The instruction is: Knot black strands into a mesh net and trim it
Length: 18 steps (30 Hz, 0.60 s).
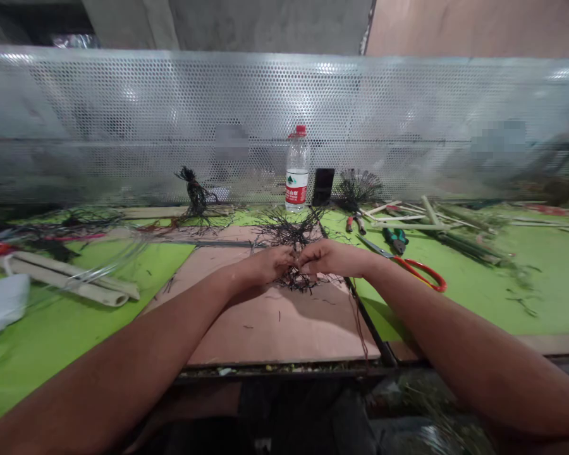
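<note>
- We look out over a long sheet of perforated silver metal [284, 114] standing along the far edge of a bright green work surface [540, 284], with a pinkish-tan board [275, 335] lying flat near the middle.
- Our left hand [265, 265] and right hand [332, 259] meet above the board, their fingers pinched together and clamped on a loose tangle of thin black fibres [289, 230].
- That tangle sits at the far part of the board: most of it spreads beyond our hands, and a smaller tuft hangs below them.
- As far as we can see, the tangle in our hands remains loose and sprawling, with no tie or knot visible; how many strands we have pinched is hidden by our fingers.
- Two other black pieces stand at the far edge, already shaped: a knotted upright bunch [195, 196] on the left, and a round fan of stiff black strands [358, 188] on the right.
- Just right of our right hand lie red-handled steel scissors [420, 273], and beyond them green-handled pliers [395, 240].
- A clear plastic water bottle with a red cap [296, 170] stands far centre, beside an upright black rectangular object [323, 186].
- Pale bamboo strips [408, 218] lie far right; long split bamboo pieces [61, 278] lie left.
</note>
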Available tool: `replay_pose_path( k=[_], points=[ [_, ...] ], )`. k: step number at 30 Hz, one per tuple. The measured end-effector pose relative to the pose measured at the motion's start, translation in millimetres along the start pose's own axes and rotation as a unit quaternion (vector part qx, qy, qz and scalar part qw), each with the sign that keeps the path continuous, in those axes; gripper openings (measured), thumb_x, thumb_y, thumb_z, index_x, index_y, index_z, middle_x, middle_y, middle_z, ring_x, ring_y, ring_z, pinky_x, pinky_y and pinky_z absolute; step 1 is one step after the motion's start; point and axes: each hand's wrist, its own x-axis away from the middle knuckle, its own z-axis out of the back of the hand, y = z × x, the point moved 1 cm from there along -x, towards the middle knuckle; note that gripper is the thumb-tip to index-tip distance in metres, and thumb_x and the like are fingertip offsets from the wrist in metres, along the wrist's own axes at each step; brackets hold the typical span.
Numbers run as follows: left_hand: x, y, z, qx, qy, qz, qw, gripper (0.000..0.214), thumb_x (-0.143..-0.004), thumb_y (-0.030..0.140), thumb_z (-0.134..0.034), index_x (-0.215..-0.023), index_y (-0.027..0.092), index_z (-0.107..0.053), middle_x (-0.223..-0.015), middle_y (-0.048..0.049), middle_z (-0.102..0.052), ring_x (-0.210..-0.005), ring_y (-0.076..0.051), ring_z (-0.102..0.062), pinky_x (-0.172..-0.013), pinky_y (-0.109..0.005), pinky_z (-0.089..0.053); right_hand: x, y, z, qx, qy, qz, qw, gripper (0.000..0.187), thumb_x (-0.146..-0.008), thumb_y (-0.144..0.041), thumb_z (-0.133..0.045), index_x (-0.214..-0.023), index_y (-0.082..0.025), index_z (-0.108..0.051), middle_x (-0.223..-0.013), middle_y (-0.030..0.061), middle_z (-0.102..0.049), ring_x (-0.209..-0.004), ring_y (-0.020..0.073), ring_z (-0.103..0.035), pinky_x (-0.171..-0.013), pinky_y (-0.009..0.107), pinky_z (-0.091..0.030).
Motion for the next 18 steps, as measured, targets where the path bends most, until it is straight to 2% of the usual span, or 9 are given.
replay_pose_path(
  k=[4,8,15,18],
  points=[
    [-2.1,1.4,-2.3,-0.048,-0.02,-0.007,0.999,0.023,-0.084,0.015,-0.044,-0.093,0.016,-0.065,-0.096,-0.0085,-0.056,-0.085,-0.017,-0.049,-0.078,-0.029,-0.041,-1.2,1.1,-1.8,-0.008,-0.017,0.0,1.0,0.014,-0.081,-0.025,-0.053,-0.078,-0.015,-0.063,-0.066,-0.0004,-0.06,-0.062,0.0109,-0.053,-0.06,0.023,-0.039],
    [-2.6,-1.2,-2.6,-0.054,-0.018,-0.023,0.998,0.022,-0.082,0.012,-0.047,-0.092,0.016,-0.066,-0.092,-0.0071,-0.055,-0.083,-0.015,-0.048,-0.075,-0.026,-0.041,0.8,-3.3,-2.5,0.0,-0.046,-0.022,0.999,0.012,-0.078,-0.019,-0.054,-0.082,-0.015,-0.065,-0.064,-0.001,-0.059,-0.06,0.0108,-0.052,-0.058,0.023,-0.038],
    [-4.4,-3.6,-1.0,-0.066,-0.005,-0.024,0.998,0.028,-0.075,0.0,-0.047,-0.087,0.016,-0.066,-0.089,-0.0058,-0.057,-0.083,-0.013,-0.051,-0.075,-0.023,-0.041,3.9,-5.5,-4.9,-0.026,-0.157,-0.03,0.987,0.021,-0.068,-0.009,-0.055,-0.085,-0.012,-0.067,-0.068,-0.0005,-0.06,-0.06,0.0099,-0.052,-0.059,0.023,-0.04],
    [-3.9,-2.7,-0.1,-0.078,-0.015,-0.027,0.996,0.029,-0.076,0.0,-0.046,-0.09,0.015,-0.067,-0.089,-0.0062,-0.058,-0.084,-0.013,-0.053,-0.076,-0.023,-0.042,2.5,-2.3,-4.7,-0.017,-0.133,-0.037,0.99,0.023,-0.067,-0.009,-0.055,-0.087,-0.012,-0.067,-0.068,-0.0008,-0.06,-0.059,0.0099,-0.051,-0.058,0.022,-0.039]
  ],
)
